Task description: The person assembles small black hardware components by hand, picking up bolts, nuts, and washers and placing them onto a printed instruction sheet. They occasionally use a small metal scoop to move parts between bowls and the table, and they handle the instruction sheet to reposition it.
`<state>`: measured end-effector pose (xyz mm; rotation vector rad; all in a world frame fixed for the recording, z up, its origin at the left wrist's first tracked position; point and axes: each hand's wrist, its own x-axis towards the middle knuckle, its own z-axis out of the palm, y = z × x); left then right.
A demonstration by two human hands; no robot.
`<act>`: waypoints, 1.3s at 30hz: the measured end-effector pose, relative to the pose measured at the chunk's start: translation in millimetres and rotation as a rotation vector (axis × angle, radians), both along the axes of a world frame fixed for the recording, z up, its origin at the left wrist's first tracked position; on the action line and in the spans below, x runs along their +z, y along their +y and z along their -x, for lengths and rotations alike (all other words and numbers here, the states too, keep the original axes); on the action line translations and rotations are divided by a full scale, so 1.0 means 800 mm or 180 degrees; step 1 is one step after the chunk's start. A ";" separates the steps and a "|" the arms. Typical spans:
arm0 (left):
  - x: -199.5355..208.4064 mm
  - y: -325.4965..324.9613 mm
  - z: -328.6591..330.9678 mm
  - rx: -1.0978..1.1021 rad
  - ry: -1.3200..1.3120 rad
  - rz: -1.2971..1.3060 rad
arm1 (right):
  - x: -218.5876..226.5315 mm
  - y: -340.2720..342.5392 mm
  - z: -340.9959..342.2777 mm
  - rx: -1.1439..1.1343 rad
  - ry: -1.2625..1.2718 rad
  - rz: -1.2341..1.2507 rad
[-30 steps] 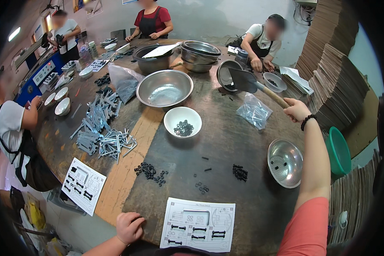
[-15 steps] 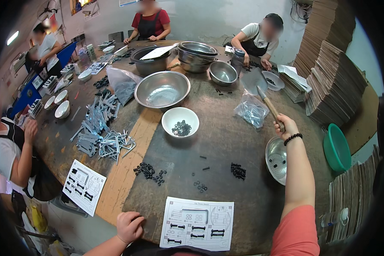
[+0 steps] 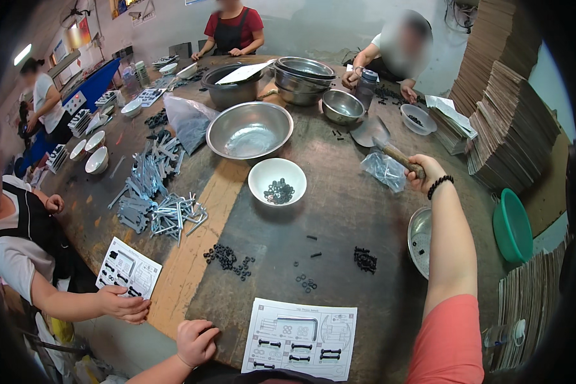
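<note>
Clenched around a wooden handle, the right hand (image 3: 427, 173) holds a metal scoop (image 3: 372, 132) out over the table (image 3: 339, 211), its blade just past a clear bag (image 3: 384, 170) of small parts and short of a small steel bowl (image 3: 342, 106). A black bead band sits on that wrist. The left hand (image 3: 195, 341) rests as a loose fist on the near table edge, holding nothing, just left of a printed sheet (image 3: 301, 338) showing drawings of bolts and nuts.

Ahead of the sheet lie 3 little heaps of black fasteners (image 3: 227, 257), and beyond them a white bowl (image 3: 277, 181) holds more. A large steel basin (image 3: 249, 130) stands behind it. Bent silver brackets (image 3: 157, 201) are piled on the left. By the right forearm a steel dish (image 3: 419, 240) sits partly hidden, with a green basin (image 3: 512, 225) off the table's edge. Another person's hand (image 3: 125, 304) lies on a second sheet (image 3: 128, 275) at left.
</note>
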<state>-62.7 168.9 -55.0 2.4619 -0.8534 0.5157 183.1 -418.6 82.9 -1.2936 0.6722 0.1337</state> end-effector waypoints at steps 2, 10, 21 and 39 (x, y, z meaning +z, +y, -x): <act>0.001 0.000 0.001 0.0005 -0.0010 -0.0009 | 0.010 0.005 -0.004 0.0104 0.0076 0.0139; 0.002 -0.001 -0.003 -0.0027 0.0086 0.0029 | -0.001 0.034 -0.030 0.0190 -0.0016 -0.0349; 0.000 0.002 0.000 -0.0048 0.0079 0.0039 | -0.051 0.083 -0.072 -0.0055 -0.0277 -0.0940; -0.001 0.002 0.001 -0.0015 -0.0180 0.0109 | -0.015 0.127 0.220 0.0438 -0.0897 -0.0605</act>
